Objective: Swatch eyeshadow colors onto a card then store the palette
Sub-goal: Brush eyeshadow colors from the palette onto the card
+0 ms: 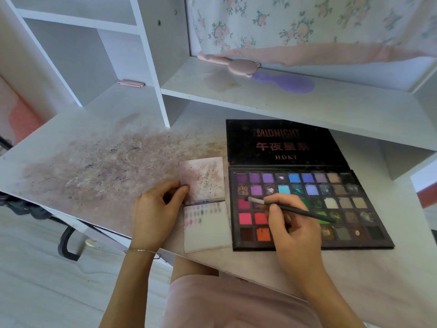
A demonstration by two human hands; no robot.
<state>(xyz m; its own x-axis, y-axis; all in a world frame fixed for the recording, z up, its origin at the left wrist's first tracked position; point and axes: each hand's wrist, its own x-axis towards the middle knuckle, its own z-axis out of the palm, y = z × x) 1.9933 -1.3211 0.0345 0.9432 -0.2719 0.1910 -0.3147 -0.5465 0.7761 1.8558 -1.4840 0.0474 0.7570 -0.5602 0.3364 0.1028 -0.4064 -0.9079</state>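
A black eyeshadow palette lies open on the desk, its lid flat behind the rows of coloured pans. To its left lies a white card with several small pink, purple and green swatches near its top; a stained pinkish sheet lies hinged above it. My left hand pinches the lower left corner of the stained sheet. My right hand holds a thin dark brush over the palette, its tip at the pans in the left part of the third row.
The white desk is smeared with powder at left. A raised shelf behind the palette carries a pink bear-shaped mirror and a purple hairbrush. White cubbies stand at back left. My lap is below the desk edge.
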